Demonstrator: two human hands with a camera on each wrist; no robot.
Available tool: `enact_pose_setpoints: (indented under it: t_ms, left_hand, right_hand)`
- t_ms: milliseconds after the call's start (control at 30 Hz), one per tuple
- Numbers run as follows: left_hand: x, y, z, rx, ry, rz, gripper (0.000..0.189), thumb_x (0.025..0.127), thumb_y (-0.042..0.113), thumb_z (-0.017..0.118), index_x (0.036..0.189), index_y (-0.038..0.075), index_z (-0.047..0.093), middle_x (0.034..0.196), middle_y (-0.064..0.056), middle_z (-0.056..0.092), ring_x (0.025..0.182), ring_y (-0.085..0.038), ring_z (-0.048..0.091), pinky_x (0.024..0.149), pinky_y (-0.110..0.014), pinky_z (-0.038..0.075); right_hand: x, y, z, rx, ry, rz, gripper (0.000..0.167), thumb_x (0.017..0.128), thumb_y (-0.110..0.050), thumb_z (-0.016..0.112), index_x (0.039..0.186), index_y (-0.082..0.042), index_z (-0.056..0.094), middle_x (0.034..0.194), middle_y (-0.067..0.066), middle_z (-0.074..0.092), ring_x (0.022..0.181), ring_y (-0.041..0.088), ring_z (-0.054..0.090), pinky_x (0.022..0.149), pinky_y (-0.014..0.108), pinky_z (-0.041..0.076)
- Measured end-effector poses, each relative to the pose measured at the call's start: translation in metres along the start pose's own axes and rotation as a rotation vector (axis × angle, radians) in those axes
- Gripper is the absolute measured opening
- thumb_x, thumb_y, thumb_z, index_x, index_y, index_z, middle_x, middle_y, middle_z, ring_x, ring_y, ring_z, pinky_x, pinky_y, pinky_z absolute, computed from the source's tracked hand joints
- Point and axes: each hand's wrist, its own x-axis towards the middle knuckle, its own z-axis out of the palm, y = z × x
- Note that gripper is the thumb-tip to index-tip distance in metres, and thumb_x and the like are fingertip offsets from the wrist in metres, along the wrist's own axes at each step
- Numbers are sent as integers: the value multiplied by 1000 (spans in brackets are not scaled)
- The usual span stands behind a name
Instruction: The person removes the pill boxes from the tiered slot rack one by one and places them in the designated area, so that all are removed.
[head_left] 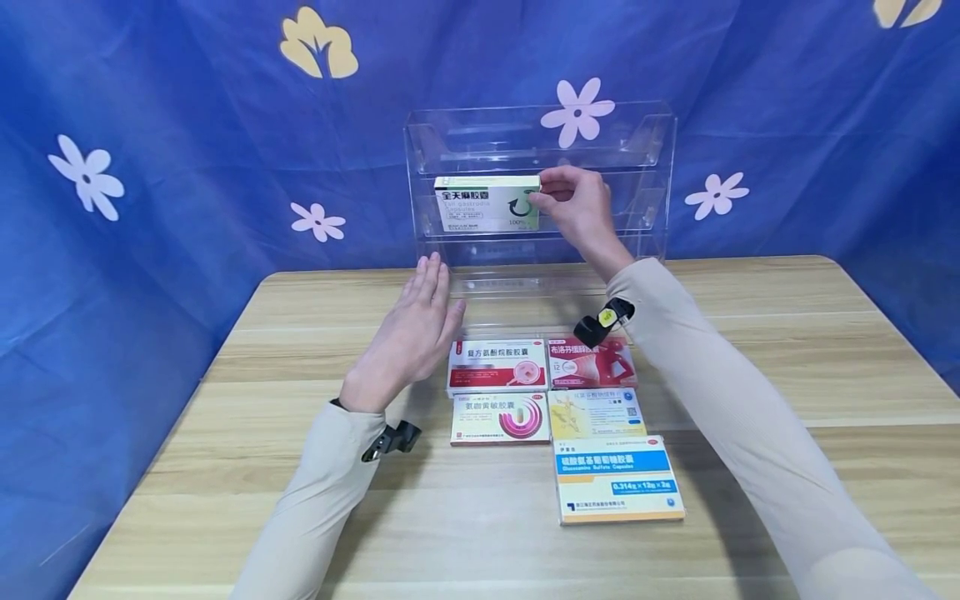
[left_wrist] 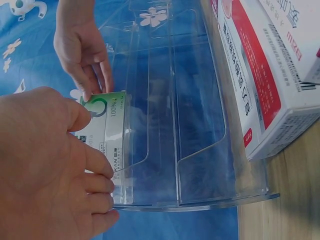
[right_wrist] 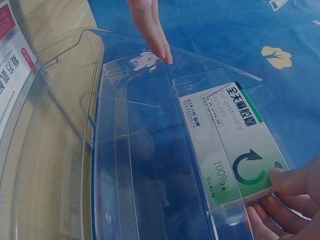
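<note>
A white and green medicine box sits on the left side of a middle tier of the clear acrylic rack. My right hand pinches the box at its right end, with the thumb on the green front face and the other fingers behind. The lower part of the box is behind the tier's clear front lip. My left hand has its fingers straight and together, the fingertips right at the rack's left side. In the left wrist view the left hand covers part of the box.
Several medicine boxes lie on the wooden table before the rack: two red and white boxes, a red box, a yellow and white box and a larger blue and white box. Behind hangs a blue flowered curtain.
</note>
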Motion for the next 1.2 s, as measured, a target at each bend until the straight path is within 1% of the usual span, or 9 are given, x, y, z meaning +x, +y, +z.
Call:
enact_pose_setpoints:
  t_ms: [133, 267, 400, 600, 833, 1000, 1100, 1200]
  left_hand:
    - [0, 0, 0, -1, 3, -2, 64, 106, 35, 24, 150, -9, 8, 158, -22, -6, 146, -35, -4, 120, -42, 1]
    - [0, -1, 1, -7, -1, -4, 65, 106, 37, 20, 150, -9, 7, 158, -21, -7, 146, -32, -7, 120, -42, 0]
    - [0, -1, 1, -6, -3, -8, 66, 105, 39, 18, 150, -9, 7, 158, -21, -7, 146, -30, -9, 120, -42, 0]
    - [-1, 0, 1, -10, 1, -4, 65, 106, 37, 21, 150, -9, 6, 158, -22, -6, 146, -32, -8, 120, -42, 0]
    - [-1, 0, 0, -1, 17, 3, 67, 105, 40, 17, 150, -8, 7, 159, -22, -5, 146, -32, -6, 120, -41, 0]
    - [-2, 0, -1, 6, 13, 2, 67, 105, 40, 17, 150, -9, 7, 158, -22, -6, 146, -34, -5, 120, -41, 0]
    - [-2, 0, -1, 8, 9, 1, 66, 105, 39, 18, 150, -9, 7, 158, -22, -5, 146, -33, -6, 120, -41, 0]
    - [-2, 0, 0, 6, 6, 0, 66, 106, 39, 18, 150, -9, 7, 158, -22, -5, 146, -33, -6, 120, -42, 0]
  right_hand:
    - [1, 0, 0, 11, 9, -8, 28, 86, -10, 74, 113, -3, 69, 107, 13, 70, 94, 18, 67, 82, 24, 53]
    - [1, -2, 0, 27, 21, -19, 27, 86, -10, 74, 112, -3, 70, 106, 12, 71, 91, 16, 66, 80, 22, 52]
    - [0, -4, -2, 23, 31, -51, 26, 86, -10, 74, 111, -3, 70, 106, 11, 71, 92, 15, 67, 80, 22, 52]
    - [-2, -5, -6, 51, 61, -114, 26, 85, -5, 73, 110, 1, 70, 104, 15, 71, 92, 18, 68, 82, 23, 54]
    - [-2, -7, -15, 47, 94, -143, 27, 85, -5, 73, 111, 1, 70, 105, 15, 71, 92, 17, 67, 83, 22, 52]
    - [-5, -10, -20, 36, 108, -180, 27, 85, -6, 73, 111, 0, 70, 104, 15, 71, 92, 17, 67, 83, 22, 52]
    - [-9, -11, -23, 41, 108, -182, 26, 85, -7, 73, 111, 0, 70, 104, 15, 71, 92, 17, 67, 84, 23, 52]
    - [-13, -9, -25, 49, 99, -168, 26, 86, -8, 73, 111, 0, 70, 104, 15, 71, 92, 17, 67, 84, 24, 53]
